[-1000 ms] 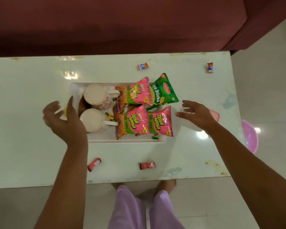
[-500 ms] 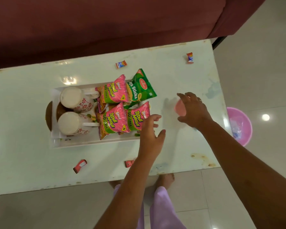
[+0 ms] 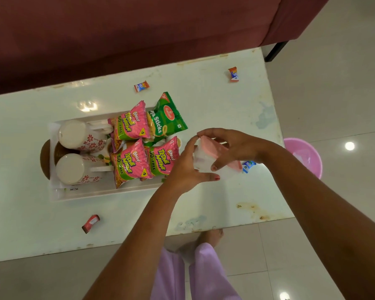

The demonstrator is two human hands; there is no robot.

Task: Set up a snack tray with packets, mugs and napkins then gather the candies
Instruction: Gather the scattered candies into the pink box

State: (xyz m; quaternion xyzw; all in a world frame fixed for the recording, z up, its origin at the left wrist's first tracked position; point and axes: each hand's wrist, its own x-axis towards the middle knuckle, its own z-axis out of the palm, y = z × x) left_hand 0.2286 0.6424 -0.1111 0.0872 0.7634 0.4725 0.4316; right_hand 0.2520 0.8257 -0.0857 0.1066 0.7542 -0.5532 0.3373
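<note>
Left hand (image 3: 186,169) now joins right hand (image 3: 236,144) gripping container (image 3: 201,161) (pink lid (image 3: 208,148)).

Ctr-right of frame: L hand (image 3: 185,171) grips a small clear tub (image 3: 200,163) from below, R hand (image 3: 233,146) curls over its pink lid (image 3: 210,148), both over the white table (image 3: 214,100). Left of ctr: white tray (image 3: 108,192) w/ two floral mugs (image 3: 80,135) (image 3: 74,168) at its left end, three pink Bingo pkts (image 3: 131,124) (image 3: 130,164) (image 3: 164,156) and one green Haldiram's pkt (image 3: 167,116) at its right end, the green one overhanging the far rim. Loose on the table: two orange-blue candies (image 3: 141,86) (image 3: 233,74) toward the top, a blue candy (image 3: 248,166) just beside the R wrist, a red candy (image 3: 91,223) lower left. Pink basin (image 3: 305,156) on the floor at right; maroon sofa (image 3: 139,29) across the top.
</note>
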